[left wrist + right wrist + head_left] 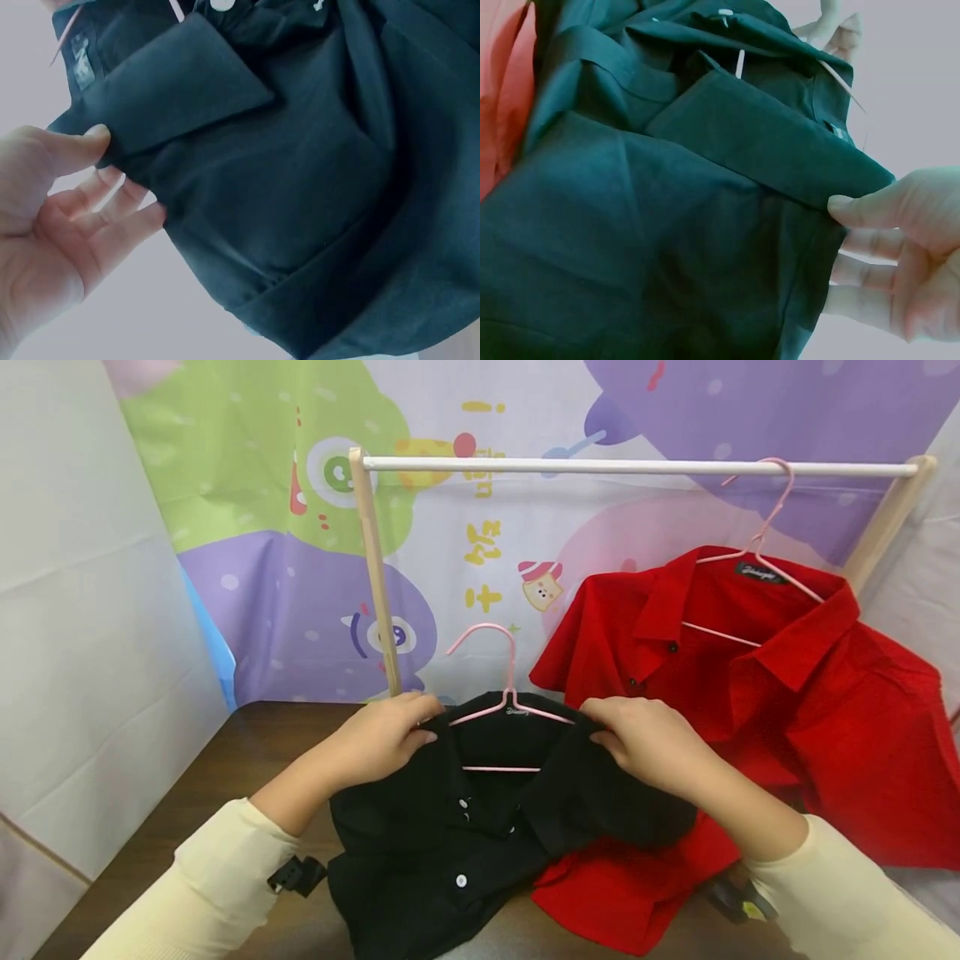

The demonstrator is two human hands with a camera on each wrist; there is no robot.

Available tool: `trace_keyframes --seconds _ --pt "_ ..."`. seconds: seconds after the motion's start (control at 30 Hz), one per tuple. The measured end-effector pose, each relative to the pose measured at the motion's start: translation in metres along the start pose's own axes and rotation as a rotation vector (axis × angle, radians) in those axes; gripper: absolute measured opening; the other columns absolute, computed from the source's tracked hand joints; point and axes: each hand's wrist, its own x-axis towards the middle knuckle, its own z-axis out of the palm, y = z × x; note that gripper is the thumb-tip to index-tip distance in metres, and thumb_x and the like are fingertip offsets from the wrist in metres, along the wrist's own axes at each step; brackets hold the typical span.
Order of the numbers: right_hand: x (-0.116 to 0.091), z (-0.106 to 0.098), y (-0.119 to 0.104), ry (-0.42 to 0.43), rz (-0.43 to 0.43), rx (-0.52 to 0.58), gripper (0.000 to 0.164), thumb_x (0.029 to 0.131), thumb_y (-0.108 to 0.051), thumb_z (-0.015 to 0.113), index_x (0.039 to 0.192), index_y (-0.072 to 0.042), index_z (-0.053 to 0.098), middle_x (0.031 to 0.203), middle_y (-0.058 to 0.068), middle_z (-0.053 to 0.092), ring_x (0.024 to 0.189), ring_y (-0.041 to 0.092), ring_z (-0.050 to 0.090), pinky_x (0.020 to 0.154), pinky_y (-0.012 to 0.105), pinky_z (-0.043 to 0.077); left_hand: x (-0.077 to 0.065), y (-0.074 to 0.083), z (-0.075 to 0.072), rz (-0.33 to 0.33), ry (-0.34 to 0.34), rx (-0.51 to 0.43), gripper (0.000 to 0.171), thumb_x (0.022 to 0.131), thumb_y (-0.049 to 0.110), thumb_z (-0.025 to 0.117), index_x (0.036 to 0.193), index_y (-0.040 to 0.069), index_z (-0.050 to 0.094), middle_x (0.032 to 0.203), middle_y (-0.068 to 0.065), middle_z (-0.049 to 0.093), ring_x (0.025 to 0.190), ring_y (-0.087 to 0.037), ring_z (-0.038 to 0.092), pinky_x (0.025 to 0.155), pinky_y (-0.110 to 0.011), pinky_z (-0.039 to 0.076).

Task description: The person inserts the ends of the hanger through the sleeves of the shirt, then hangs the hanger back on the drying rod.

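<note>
A black short-sleeved shirt [480, 835] with white buttons hangs on a pink hanger [512, 672], whose hook stands up free of the rail. My left hand [386, 735] pinches the shirt at the shoulder beside the collar; in the left wrist view the thumb [90, 146] lies over the collar edge and the fingers behind the cloth. On the other shoulder my right hand [648, 739] pinches the cloth in the same way, with its thumb [855, 210] on the collar in the right wrist view. The shirt's lower part spreads toward me, overlapping a red shirt in the head view.
A red shirt [862, 710] on another pink hanger [780, 497] hangs from the right end of a white rail [562, 465]. Wooden posts [378, 585] hold the rail. Behind it is a cartoon-printed cloth [262, 610]; below lies a brown wooden table [247, 752].
</note>
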Motion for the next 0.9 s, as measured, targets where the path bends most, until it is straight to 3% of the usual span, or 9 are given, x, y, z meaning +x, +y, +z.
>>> trace_keyframes --seconds 0.2,0.37,0.5,0.63,0.9 --pt "-0.007 -0.001 0.004 0.03 -0.021 -0.013 0.022 0.08 0.0 0.075 0.093 -0.012 0.062 0.078 -0.003 0.059 0.063 0.015 0.052 0.059 0.036 0.05 0.0 -0.003 0.0 0.026 0.014 -0.088 0.023 0.087 -0.001 0.07 0.109 0.002 0.066 0.091 -0.005 0.064 0.081 -0.018 0.059 0.075 -0.038 0.052" --pt "-0.012 -0.001 0.008 0.062 -0.022 -0.017 0.023 0.08 0.001 0.075 0.097 -0.011 0.063 0.083 -0.002 0.061 0.067 0.015 0.054 0.063 0.037 0.052 -0.002 -0.004 0.001 0.036 0.112 -0.145 0.025 0.081 -0.001 0.076 0.104 0.004 0.069 0.088 -0.003 0.065 0.081 -0.016 0.063 0.072 -0.032 0.056" --pt "-0.015 -0.003 0.014 0.074 -0.002 0.01 0.024 0.08 0.002 0.075 0.097 -0.01 0.064 0.079 -0.003 0.059 0.065 0.014 0.052 0.062 0.035 0.05 -0.004 -0.004 -0.001 0.006 0.212 -0.227 0.024 0.079 -0.003 0.078 0.101 0.004 0.071 0.096 -0.006 0.067 0.089 -0.02 0.067 0.076 -0.032 0.057" --pt "-0.019 -0.006 0.019 0.09 0.029 0.039 0.024 0.079 0.003 0.076 0.098 -0.009 0.066 0.076 -0.002 0.06 0.063 0.013 0.053 0.06 0.035 0.05 -0.003 -0.007 -0.005 -0.024 0.298 -0.243 0.025 0.078 -0.003 0.078 0.102 0.003 0.072 0.104 -0.007 0.067 0.094 -0.023 0.068 0.08 -0.032 0.056" --pt "-0.024 -0.016 0.031 0.107 0.062 0.073 0.024 0.079 0.001 0.077 0.099 -0.007 0.068 0.077 -0.001 0.064 0.065 0.013 0.058 0.059 0.037 0.05 -0.002 -0.016 -0.013 -0.13 0.353 -0.293 0.025 0.078 -0.005 0.077 0.102 0.001 0.072 0.104 -0.01 0.066 0.094 -0.025 0.067 0.081 -0.037 0.056"
